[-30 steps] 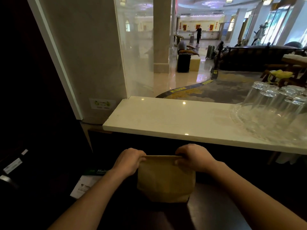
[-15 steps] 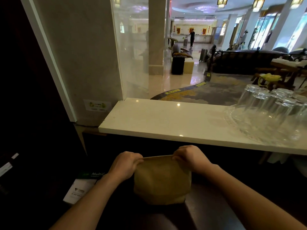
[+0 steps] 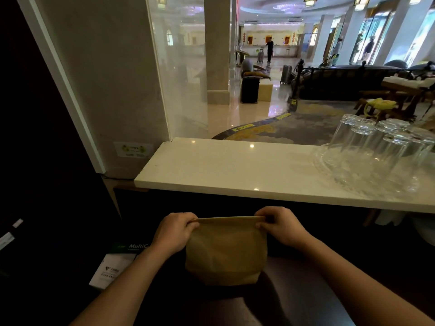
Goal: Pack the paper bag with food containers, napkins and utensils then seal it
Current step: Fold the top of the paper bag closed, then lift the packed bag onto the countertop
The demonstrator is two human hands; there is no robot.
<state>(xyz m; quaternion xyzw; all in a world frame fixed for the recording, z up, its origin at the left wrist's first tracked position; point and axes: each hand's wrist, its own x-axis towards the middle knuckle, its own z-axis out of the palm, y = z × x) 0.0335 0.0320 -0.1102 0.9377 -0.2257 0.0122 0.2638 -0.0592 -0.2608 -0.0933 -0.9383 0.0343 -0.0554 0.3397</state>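
A brown paper bag [image 3: 226, 252] stands upright on a dark counter below a white ledge. Its top edge is pressed flat into a straight fold. My left hand [image 3: 174, 231] pinches the left end of that fold. My right hand [image 3: 281, 225] pinches the right end. Both hands are closed on the bag's top. The bag's contents are hidden; no food containers, napkins or utensils show outside it.
A white marble ledge [image 3: 223, 170] runs just beyond the bag. Several upturned clear glasses [image 3: 376, 151] stand on a glass tray at its right. A white and green paper pack [image 3: 113, 267] lies left of the bag. A glass pane and a lobby lie beyond.
Both hands stay on the bag's top; my fingers have shifted slightly along the fold, which looks flatter. The camera has tilted a little.
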